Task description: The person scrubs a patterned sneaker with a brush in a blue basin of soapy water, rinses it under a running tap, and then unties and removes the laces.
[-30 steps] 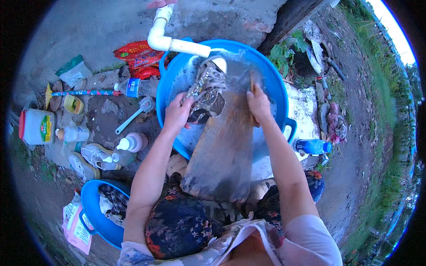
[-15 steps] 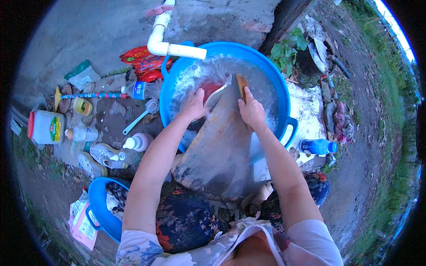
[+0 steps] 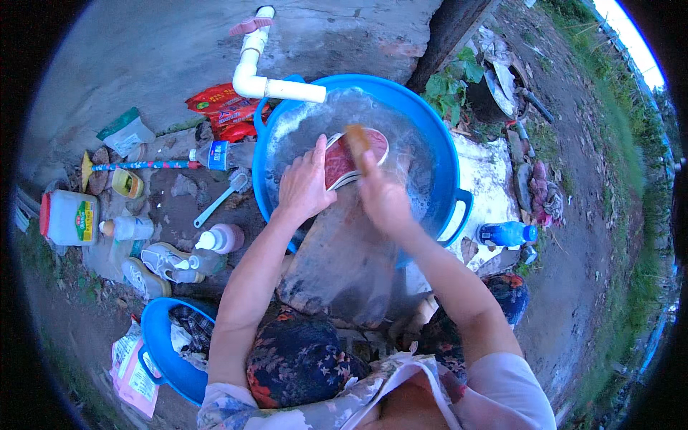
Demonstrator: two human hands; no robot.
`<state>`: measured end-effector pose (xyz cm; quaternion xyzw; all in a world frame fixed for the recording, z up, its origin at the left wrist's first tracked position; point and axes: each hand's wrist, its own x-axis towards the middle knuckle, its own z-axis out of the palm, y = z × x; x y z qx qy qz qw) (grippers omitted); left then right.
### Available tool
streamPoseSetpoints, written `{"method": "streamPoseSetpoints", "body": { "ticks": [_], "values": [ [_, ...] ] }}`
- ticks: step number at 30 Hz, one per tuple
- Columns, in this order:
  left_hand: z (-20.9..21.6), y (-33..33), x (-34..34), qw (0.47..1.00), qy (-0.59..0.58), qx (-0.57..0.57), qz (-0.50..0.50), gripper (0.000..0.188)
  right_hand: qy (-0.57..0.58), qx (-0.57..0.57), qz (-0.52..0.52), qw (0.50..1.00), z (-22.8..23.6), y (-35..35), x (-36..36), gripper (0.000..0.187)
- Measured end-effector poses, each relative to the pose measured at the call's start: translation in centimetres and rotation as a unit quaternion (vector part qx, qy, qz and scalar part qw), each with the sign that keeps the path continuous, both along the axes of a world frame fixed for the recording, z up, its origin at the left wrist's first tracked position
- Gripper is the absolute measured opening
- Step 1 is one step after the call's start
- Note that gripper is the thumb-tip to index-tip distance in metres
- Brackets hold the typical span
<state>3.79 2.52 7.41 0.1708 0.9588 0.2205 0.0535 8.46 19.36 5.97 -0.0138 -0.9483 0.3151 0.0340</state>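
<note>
My left hand (image 3: 304,183) is closed on the near left edge of a shoe (image 3: 337,163), whose red sole with a white rim is turned up. Across that sole lies a scrubbing brush (image 3: 357,143) with a tan back, gripped in my right hand (image 3: 385,199), which is blurred by motion. Both hands are above a big blue basin (image 3: 461,168) of cloudy, foamy water. A wet board (image 3: 333,261) slopes from the basin toward my knees, under the shoe. The shoe's upper is hidden beneath it.
A white pipe tap (image 3: 287,89) reaches over the basin's far left rim. To the left stand several bottles, a pair of grey shoes (image 3: 161,265) and a light-blue brush (image 3: 218,201). A smaller blue basin (image 3: 161,337) holds cloth. At right lies a blue bottle (image 3: 505,234).
The shoe has turned so its red sole faces up more fully. My right hand has brought the brush left onto the sole, where it had been beside the shoe, upright.
</note>
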Motion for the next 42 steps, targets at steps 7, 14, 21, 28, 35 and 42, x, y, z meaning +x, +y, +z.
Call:
{"method": "streamPoseSetpoints", "body": {
  "ticks": [7, 14, 21, 28, 35, 42],
  "values": [
    [-0.3, -0.2, -0.3, 0.996, -0.082, 0.029, -0.009, 0.103, -0.100, 0.092, -0.068, 0.988, -1.1, 4.8, -4.0, 0.048],
    [-2.0, -4.6, -1.6, 0.904, -0.220, 0.359, 0.072, 0.081, -0.057, 0.111, -0.008, 0.992, -1.5, 3.4, -3.8, 0.047],
    [-1.8, -5.5, -1.0, 0.645, -0.302, 0.662, 0.234, 0.102, -0.020, 0.119, 0.256, 0.959, 2.2, -5.1, 2.1, 0.053],
    [-3.2, -4.3, -1.6, 0.767, -0.300, 0.542, 0.166, 0.087, -0.096, 0.172, 0.020, 0.980, 1.1, 3.7, -3.8, 0.050],
    [-3.3, 0.7, -1.2, 0.994, -0.109, -0.026, -0.008, 0.076, -0.140, 0.107, -0.050, 0.983, -0.9, 5.6, -3.9, 0.051],
    [-6.6, -1.4, -4.7, 0.975, -0.173, 0.100, 0.102, 0.065, -0.137, -0.008, -0.094, 0.986, -3.4, 6.9, -3.5, 0.065]
  ]
}}
